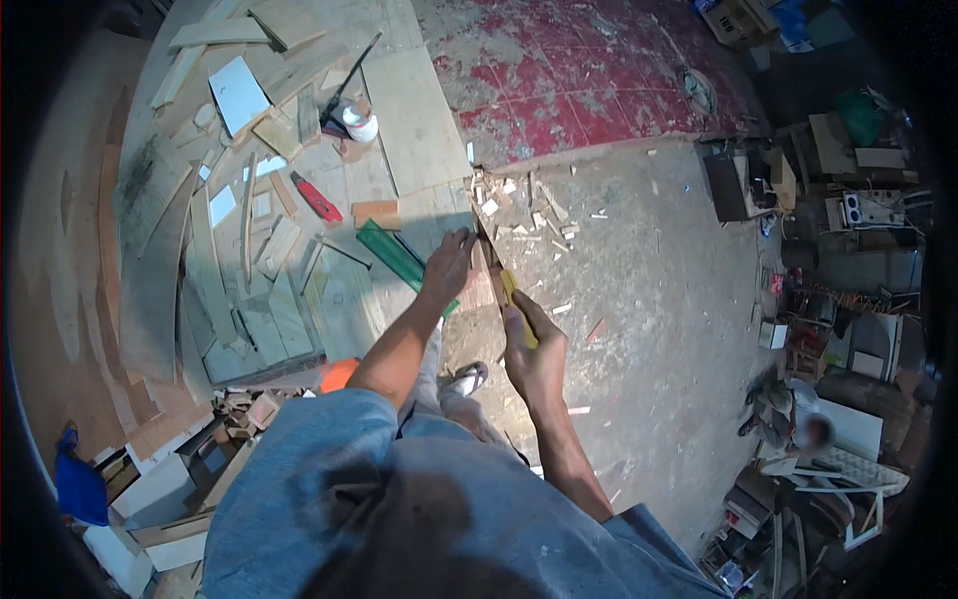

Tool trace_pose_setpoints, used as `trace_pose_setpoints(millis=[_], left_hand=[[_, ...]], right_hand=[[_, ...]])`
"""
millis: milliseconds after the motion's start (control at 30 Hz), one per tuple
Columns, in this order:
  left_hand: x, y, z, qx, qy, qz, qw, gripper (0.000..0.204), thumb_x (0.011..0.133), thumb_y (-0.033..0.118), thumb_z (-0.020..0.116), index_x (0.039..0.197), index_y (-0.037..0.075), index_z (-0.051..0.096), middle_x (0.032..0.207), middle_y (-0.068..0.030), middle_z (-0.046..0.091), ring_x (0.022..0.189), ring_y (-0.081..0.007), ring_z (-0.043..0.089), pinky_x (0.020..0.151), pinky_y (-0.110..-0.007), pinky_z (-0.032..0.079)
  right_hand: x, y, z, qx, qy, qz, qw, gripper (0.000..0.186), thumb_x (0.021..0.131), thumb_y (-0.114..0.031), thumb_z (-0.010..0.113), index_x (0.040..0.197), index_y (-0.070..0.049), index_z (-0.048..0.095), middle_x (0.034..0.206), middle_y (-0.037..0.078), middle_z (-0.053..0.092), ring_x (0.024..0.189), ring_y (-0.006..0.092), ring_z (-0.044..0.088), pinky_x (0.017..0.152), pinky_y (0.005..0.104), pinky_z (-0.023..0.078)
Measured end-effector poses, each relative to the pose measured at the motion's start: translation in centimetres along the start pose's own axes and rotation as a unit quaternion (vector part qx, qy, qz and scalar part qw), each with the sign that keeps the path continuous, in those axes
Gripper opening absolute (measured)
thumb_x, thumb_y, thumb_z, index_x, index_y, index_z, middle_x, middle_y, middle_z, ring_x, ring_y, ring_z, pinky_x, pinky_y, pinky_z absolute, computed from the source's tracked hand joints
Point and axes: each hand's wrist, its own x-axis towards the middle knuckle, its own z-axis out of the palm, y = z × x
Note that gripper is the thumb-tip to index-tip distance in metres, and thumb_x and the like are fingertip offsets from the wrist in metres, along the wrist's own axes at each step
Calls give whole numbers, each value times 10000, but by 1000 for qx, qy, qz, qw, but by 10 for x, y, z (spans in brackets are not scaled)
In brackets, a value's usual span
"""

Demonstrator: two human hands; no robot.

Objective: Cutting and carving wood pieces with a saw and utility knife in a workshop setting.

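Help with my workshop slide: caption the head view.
Right hand grips a yellow-handled tool, left hand nearby, at a bench strewn with wood pieces.

Head view: left fisheye, head-worn
Facing: down past near blue shirt [284, 464]
Far reach: red surface [609, 85]

You get the brightest light on the pale wooden table [411, 115] and the white rectangular board [239, 95], with a soft shadow crossing the table beside your left hand [451, 262] and dark patches over your blue cloth shirt [514, 489]. Your right hand [539, 354] looks fairly sharp, while the far right is dim and fisheye distortion bends edges into black corners.
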Motion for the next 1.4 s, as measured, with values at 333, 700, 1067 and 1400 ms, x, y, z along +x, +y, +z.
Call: trace_pose_setpoints(millis=[333,700,1067,1400], left_hand=[[1,0,7,25,6,-10,1000,575,717,86,701,1264,19,538,1277,-132,518,1158,-321,520,909,-399,529],[5,-9,11,59,13,-3,998,546,725,134,704,1231,4,546,1256,-118,519,1146,-291,523,883,-385,532],[0,5,0,45,38,-5,998,438,779,92,600,1203,-10,560,1232,-139,534,1106,-319,540,881,-432,522],[8,2,8,58,18,-24,998,493,823,189,626,1257,-29,541,1309,-201,532,1136,-369,538,889,-457,519]], right_hand=[[-3,-10,-5,-1,-17,-29,999,294,917,-103,600,1137,85,650,1066,297,682,1022,345,692,877,376,520],[12,-16,-7,-14,-37,-14,999,314,923,-147,598,1138,73,657,1030,297,683,992,334,700,854,373,521],[53,6,12,-43,-13,-78,996,325,938,-207,598,1087,69,684,833,186,707,660,166,650,608,330,514],[67,-19,-4,-28,-56,5,998,341,918,-217,602,1022,98,681,745,137,676,639,152,597,618,336,491]])
